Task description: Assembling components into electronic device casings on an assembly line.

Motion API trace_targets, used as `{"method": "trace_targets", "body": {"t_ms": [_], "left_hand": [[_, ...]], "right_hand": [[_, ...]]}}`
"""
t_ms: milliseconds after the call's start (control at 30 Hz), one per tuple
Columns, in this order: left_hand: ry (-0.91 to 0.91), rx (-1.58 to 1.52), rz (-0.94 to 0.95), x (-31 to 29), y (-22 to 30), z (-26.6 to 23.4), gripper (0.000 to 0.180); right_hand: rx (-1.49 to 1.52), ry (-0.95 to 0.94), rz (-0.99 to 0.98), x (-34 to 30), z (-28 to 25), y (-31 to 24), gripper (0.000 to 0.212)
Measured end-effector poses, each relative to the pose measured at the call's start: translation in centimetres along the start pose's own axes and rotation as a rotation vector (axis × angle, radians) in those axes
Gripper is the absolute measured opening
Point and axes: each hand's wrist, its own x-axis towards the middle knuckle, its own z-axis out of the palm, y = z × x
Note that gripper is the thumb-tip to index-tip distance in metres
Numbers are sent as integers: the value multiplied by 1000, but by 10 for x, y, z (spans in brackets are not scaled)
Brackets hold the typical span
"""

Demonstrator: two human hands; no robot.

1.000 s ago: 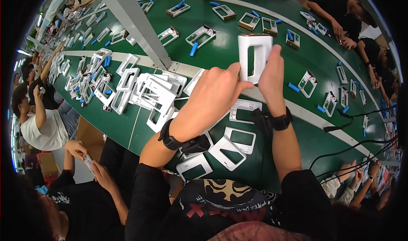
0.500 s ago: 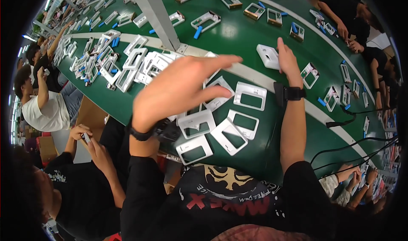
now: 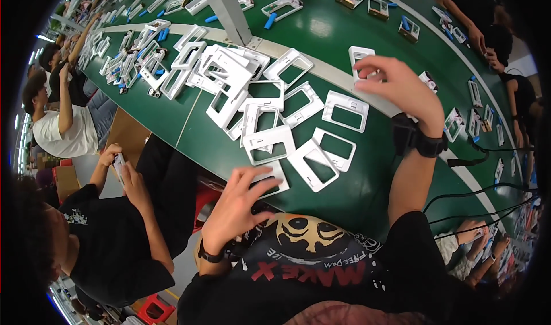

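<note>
My left hand [image 3: 238, 207] hovers at the near table edge, fingers bent and spread. Beneath its fingertips lies a white plastic frame [image 3: 280, 178], partly hidden by them; I see no grip on it. My right hand [image 3: 402, 84] reaches out over the pale strip, thumb and fingers curved apart beside a white plastic housing [image 3: 360, 54]. Its fingers hide the housing's near end, and whether they touch it is unclear. Between my hands lie loose white frames, among them a separate one [image 3: 345, 111] and two overlapping ones [image 3: 314, 165].
A heap of white frames [image 3: 224, 67] lies left of centre, beside a grey post [image 3: 227, 12]. More housings with blue cylinders [image 3: 271, 21] sit on the green surface beyond the pale strip. Black cables [image 3: 482, 196] hang at right. A co-worker [image 3: 115, 227] sits close on my left.
My left hand has come back from above the frames to the near edge, uncovering them. My right hand has turned from flat beside the housing to curved over its near end. The view shifted slightly.
</note>
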Motion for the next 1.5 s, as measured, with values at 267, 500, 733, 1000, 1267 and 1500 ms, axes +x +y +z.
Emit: {"method": "trace_targets", "body": {"t_ms": [267,500,733,1000,1267,1500], "left_hand": [[-23,149,192,18,-19,29,46],[-2,172,272,51,-17,30,39],[-26,49,282,45,-21,-3,37],[798,70,-164,60,-175,-161,17],[899,677,-547,53,-413,-258,22],[630,560,-695,59,-404,-242,23]], "right_hand": [[-551,-156,36,-4,42,13,60],[-513,-53,-25,-7,39,22,64],[-409,48,-168,-13,21,6,58],[-304,-21,-132,-38,33,-27,58],[-314,-23,-74,-30,40,-55,59],[-349,-2,10,-36,41,-47,59]]}}
